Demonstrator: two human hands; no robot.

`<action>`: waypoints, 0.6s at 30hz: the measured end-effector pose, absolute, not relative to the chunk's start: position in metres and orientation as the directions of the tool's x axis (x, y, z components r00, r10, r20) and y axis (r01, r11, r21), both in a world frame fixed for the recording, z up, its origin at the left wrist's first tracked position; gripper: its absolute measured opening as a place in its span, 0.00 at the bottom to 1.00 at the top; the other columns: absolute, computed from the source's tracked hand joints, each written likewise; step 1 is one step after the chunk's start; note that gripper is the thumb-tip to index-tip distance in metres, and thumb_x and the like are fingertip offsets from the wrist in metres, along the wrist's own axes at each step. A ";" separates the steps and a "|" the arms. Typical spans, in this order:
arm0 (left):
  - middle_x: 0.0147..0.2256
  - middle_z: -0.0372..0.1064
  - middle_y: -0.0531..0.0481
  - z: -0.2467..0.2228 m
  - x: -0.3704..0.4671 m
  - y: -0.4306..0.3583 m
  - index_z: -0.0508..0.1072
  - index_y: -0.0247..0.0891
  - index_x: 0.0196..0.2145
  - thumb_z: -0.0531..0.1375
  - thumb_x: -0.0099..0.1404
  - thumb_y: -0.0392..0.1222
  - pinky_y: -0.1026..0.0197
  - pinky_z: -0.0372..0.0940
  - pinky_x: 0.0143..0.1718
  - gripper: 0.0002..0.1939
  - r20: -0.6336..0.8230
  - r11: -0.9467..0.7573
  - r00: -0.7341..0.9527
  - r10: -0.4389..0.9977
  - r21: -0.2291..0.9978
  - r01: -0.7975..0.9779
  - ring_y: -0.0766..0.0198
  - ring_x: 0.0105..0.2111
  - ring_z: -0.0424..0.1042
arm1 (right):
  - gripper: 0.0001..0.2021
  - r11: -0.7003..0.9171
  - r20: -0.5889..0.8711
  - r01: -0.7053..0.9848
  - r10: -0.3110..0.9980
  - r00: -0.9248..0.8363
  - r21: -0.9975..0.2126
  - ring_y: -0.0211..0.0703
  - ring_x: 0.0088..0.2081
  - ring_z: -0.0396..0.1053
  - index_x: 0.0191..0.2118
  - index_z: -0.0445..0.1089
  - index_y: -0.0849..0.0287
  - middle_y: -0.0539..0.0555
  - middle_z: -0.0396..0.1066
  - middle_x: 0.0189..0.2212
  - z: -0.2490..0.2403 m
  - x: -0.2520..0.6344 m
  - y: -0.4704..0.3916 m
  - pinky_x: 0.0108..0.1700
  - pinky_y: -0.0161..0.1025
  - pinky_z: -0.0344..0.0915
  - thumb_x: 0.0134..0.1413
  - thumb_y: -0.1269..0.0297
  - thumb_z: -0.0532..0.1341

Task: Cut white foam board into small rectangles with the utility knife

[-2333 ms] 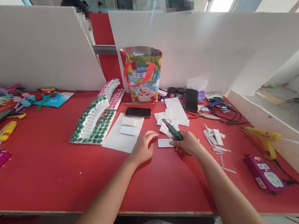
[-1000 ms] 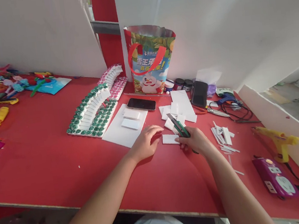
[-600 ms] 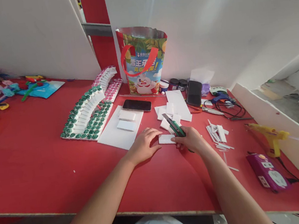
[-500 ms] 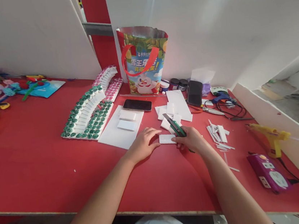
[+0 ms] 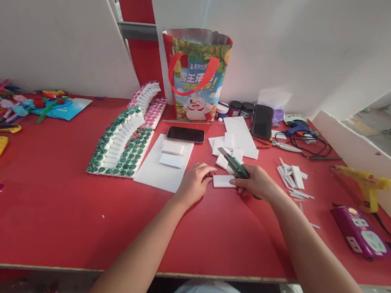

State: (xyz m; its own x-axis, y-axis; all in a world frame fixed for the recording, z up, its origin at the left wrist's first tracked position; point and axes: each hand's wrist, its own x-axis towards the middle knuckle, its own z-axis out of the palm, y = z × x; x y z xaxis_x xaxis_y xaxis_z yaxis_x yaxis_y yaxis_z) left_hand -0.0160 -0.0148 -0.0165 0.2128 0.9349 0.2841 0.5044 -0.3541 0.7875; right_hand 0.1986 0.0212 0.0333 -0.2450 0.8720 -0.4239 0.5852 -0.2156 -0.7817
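My right hand (image 5: 257,182) grips a green utility knife (image 5: 237,166), its blade pointing up and to the left. The thumb of that hand also rests on the right end of a small white foam board block (image 5: 222,181) lying on the table. Close to the block's left end is my left hand (image 5: 196,183), fingers loosely bent and a little apart from the thumb, with nothing visible in it. Just behind the knife lie several loose white board pieces (image 5: 221,144). Two white blocks (image 5: 171,160) sit on a larger white sheet (image 5: 152,175) to the left.
Behind the sheet are a phone (image 5: 185,135) and a curved white model with green rosettes (image 5: 117,149). A printed bag (image 5: 201,77) stands at the back. White offcuts (image 5: 292,176), scissors (image 5: 286,145), a yellow glue gun (image 5: 364,183) and a purple power box (image 5: 360,233) occupy the right.
The view has swung slightly left, so everything appears shifted right. My left fingers have drawn closer to the thumb near the block's left end. My right hand keeps its grip on the knife.
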 end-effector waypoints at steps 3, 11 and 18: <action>0.37 0.75 0.47 -0.017 -0.016 -0.013 0.78 0.36 0.40 0.60 0.64 0.25 0.58 0.67 0.44 0.12 0.273 -0.341 0.207 0.940 0.793 0.505 0.59 0.41 0.73 | 0.09 -0.193 -0.418 0.600 0.870 -0.262 -0.777 0.38 0.18 0.71 0.29 0.64 0.56 0.47 0.72 0.15 0.030 0.201 0.023 0.22 0.32 0.65 0.52 0.70 0.66; 0.36 0.75 0.48 -0.018 -0.015 -0.011 0.80 0.38 0.38 0.59 0.66 0.26 0.60 0.68 0.44 0.12 0.296 -0.360 0.205 0.933 0.794 0.490 0.61 0.40 0.73 | 0.09 -0.222 -0.441 0.593 0.860 -0.254 -0.774 0.40 0.18 0.71 0.29 0.63 0.56 0.48 0.72 0.15 0.035 0.198 0.022 0.24 0.33 0.67 0.52 0.71 0.65; 0.36 0.75 0.48 -0.021 -0.015 -0.009 0.80 0.38 0.38 0.60 0.65 0.25 0.60 0.68 0.43 0.12 0.327 -0.387 0.207 0.922 0.772 0.504 0.60 0.39 0.73 | 0.09 -0.209 -0.437 0.599 0.860 -0.263 -0.773 0.39 0.18 0.71 0.28 0.64 0.57 0.49 0.72 0.15 0.037 0.198 0.022 0.23 0.32 0.66 0.52 0.72 0.66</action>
State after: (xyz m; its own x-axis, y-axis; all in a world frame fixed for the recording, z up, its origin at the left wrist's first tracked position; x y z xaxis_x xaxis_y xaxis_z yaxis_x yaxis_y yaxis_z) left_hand -0.0149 -0.0095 -0.0214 0.2070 0.9222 0.3266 0.5041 -0.3867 0.7722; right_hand 0.1976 0.0225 0.0368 -0.2628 0.8604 -0.4367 0.5994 -0.2091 -0.7726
